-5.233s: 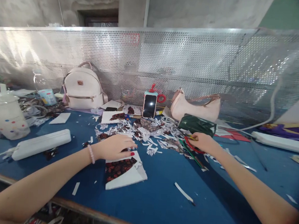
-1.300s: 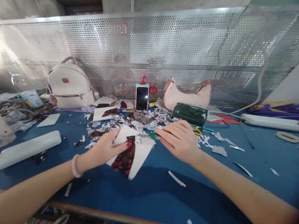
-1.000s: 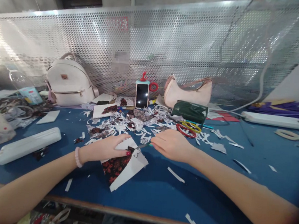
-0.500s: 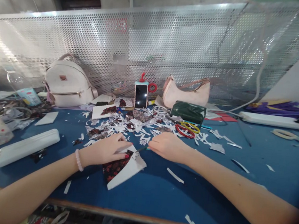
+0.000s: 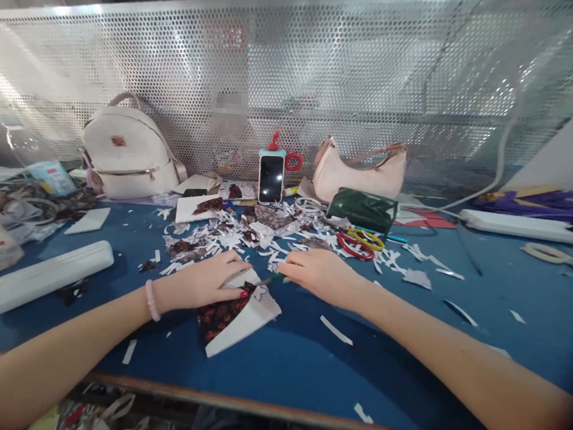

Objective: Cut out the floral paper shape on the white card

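Observation:
My left hand (image 5: 205, 280) lies flat on a folded white paper piece (image 5: 244, 318) printed with dark red flowers, pressing it onto the blue table (image 5: 304, 357). My right hand (image 5: 319, 275) grips a thin green-handled tool (image 5: 271, 280) whose tip touches the paper's upper edge beside a small drawn outline. A heap of white and patterned paper scraps (image 5: 244, 238) lies just behind both hands.
Red and yellow scissors (image 5: 359, 243) and a dark green pouch (image 5: 364, 210) sit behind my right hand. A phone (image 5: 270, 178), a white backpack (image 5: 124, 154) and a pink handbag (image 5: 360, 171) stand against the perforated metal screen. White power strips lie at the left (image 5: 45, 275) and the far right (image 5: 526, 226).
My right hand left the scissors and now holds a thin tool at the paper. My left hand lifted the paper, then laid it flat again. In the last second little has moved.

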`<state>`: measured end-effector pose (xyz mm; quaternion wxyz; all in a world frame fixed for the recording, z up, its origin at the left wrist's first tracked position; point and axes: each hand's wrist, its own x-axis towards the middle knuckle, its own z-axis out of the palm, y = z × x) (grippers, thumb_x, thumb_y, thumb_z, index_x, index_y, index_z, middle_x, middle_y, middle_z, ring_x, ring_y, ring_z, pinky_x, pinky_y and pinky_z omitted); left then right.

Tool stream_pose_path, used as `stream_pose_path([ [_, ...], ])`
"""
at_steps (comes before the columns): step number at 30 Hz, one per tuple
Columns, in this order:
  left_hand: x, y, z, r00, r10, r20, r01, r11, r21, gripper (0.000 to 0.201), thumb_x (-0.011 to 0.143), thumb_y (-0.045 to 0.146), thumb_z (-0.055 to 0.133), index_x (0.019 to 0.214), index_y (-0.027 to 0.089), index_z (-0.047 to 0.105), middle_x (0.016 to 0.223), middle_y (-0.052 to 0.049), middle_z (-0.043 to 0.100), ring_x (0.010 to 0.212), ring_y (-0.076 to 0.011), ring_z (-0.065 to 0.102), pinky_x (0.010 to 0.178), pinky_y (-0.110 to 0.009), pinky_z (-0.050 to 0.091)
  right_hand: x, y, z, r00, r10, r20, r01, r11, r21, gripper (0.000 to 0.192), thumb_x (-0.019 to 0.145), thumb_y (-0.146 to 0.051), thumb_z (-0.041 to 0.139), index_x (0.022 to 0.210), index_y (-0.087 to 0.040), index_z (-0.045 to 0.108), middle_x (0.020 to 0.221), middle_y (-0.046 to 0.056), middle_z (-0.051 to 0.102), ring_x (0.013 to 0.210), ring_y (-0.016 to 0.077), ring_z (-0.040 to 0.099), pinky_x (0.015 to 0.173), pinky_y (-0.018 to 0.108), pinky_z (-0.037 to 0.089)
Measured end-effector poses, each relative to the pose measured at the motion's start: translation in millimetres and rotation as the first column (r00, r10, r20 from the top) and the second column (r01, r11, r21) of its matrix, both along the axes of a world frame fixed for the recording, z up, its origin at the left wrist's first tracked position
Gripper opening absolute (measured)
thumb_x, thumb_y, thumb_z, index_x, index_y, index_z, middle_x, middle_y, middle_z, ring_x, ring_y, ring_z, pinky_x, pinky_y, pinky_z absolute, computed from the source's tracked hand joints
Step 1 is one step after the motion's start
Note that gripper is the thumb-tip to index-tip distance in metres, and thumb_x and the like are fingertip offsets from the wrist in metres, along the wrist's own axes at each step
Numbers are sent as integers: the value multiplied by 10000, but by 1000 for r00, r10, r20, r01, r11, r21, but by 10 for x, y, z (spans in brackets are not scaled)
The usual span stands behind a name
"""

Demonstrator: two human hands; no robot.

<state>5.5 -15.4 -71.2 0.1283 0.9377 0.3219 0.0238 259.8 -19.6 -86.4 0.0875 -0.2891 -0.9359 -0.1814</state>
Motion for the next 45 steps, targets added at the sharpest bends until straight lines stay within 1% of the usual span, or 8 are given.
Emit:
stream_pose_path([
  [4,-15,22,-39,1000,-19,5,19,1000,-2,432,887,390,418,1246,150,431,1126,-110,465,1005,-210,477,890,-325,381,31,20,-10,995,95,1,-95,995,-10,124,880,-171,464,924,-156,579,759,27,613,697,155,520,575,273,283],
  [9,-15,27,-35,999,-34,11,34,999,12,424,887,416,405,1231,170,444,1094,-95,475,980,-207,479,874,-328,383,31,5,42,988,156,6,-156,987,44,174,884,-117,438,936,-135,603,769,44,636,695,159,508,566,278,259],
  [14,0,12,-5,1000,-23,0,23,1000,-9,432,890,409,401,1236,154,443,1095,-96,468,986,-206,476,879,-319,378,38,-15,139,989,134,68,-134,991,4,172,881,-109,442,856,-139,609,713,31,610,677,156,489,548,276,239],
  [27,21,24,4,1000,1,-29,-2,999,-52,441,887,392,418,1247,138,444,1133,-108,463,1013,-211,464,906,-318,356,-35,-113,260,980,60,189,-44,995,-87,148,816,-47,496,829,-146,606,725,19,602,692,153,534,516,276,247],
  [34,16,69,-44,1000,14,-7,-15,996,-86,474,880,401,428,1272,135,418,1137,-106,467,1029,-214,455,915,-315,342,-62,-106,212,981,55,188,-40,996,-83,164,819,-36,477,826,-148,596,740,23,611,699,152,537,520,268,253],
  [38,9,78,-56,999,33,0,-33,995,-89,468,876,399,433,1270,149,415,1141,-106,466,1031,-218,457,905,-313,348,-71,-125,245,983,33,179,-12,993,-117,190,807,-21,481,850,-154,611,735,15,612,695,150,550,515,264,260],
  [41,6,70,-49,999,44,6,-43,995,-95,457,868,389,448,1264,162,421,1137,-102,471,1031,-219,460,898,-311,353,-41,-127,273,982,16,187,11,989,-144,196,799,-17,485,835,-153,621,728,20,613,687,146,555,508,260,257],
  [45,18,55,-30,998,51,25,-48,991,-125,446,863,378,462,1253,163,435,1122,-94,474,1030,-214,459,905,-308,348,52,-68,254,988,24,151,-6,993,-115,197,809,-38,478,856,-164,622,727,19,614,695,146,551,518,259,260],
])
